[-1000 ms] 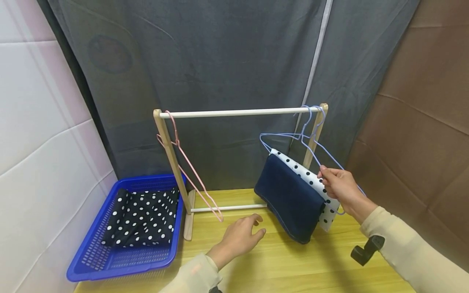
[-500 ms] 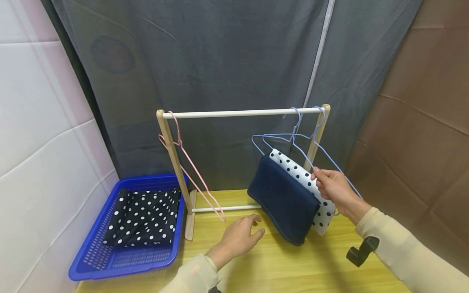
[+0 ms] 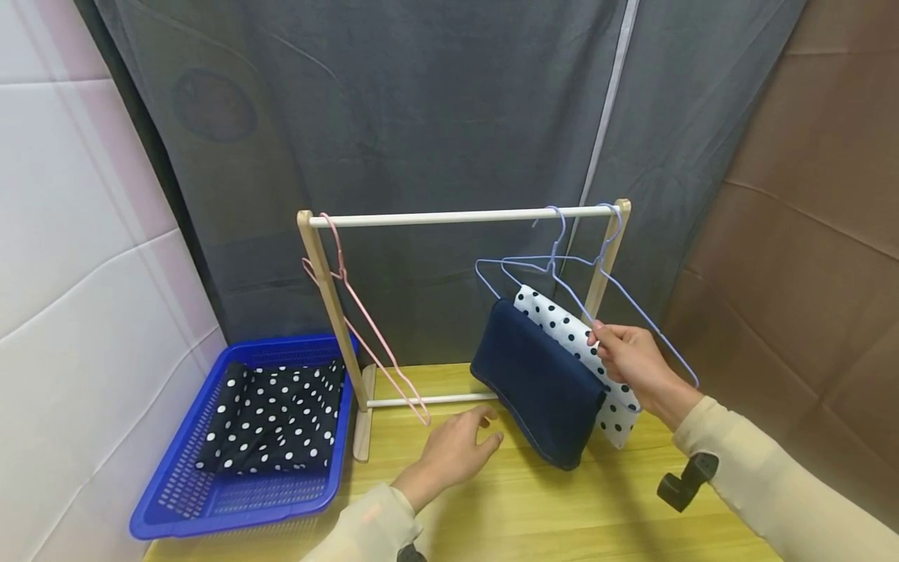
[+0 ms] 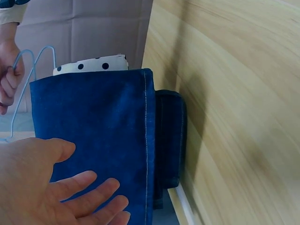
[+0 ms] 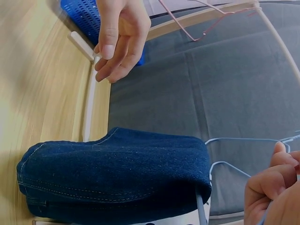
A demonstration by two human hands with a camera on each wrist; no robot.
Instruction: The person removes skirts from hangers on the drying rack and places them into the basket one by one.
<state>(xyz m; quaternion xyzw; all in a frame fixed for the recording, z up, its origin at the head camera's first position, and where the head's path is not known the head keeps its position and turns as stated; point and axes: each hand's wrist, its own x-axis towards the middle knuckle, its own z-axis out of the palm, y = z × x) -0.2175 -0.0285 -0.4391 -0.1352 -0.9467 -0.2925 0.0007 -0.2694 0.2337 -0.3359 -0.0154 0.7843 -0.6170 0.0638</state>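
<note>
My right hand (image 3: 628,361) pinches the sloping arm of a blue clothes hanger (image 3: 570,293), whose hook sits on the rack's top bar (image 3: 435,218). Folded dark blue denim (image 3: 537,382) drapes over that hanger's lower part. Just behind it, a white cloth with black dots (image 3: 562,320) hangs on a second blue hanger (image 3: 642,308) by the right post. My left hand (image 3: 453,449) hovers left of the denim with fingers loosely spread, holding nothing. In the left wrist view, its fingers (image 4: 101,197) appear in front of the denim; whether they touch cannot be told.
A blue plastic basket (image 3: 232,527) at the left holds a black cloth with white dots (image 3: 274,421). Pink hangers (image 3: 372,324) hang at the rack's left post (image 3: 330,304). The rack stands on a wooden table (image 3: 562,523) before a grey curtain (image 3: 449,101).
My right hand has moved left, and the front blue hanger with the denim has slid left along the bar, apart from the rear hanger. My left hand has barely moved.
</note>
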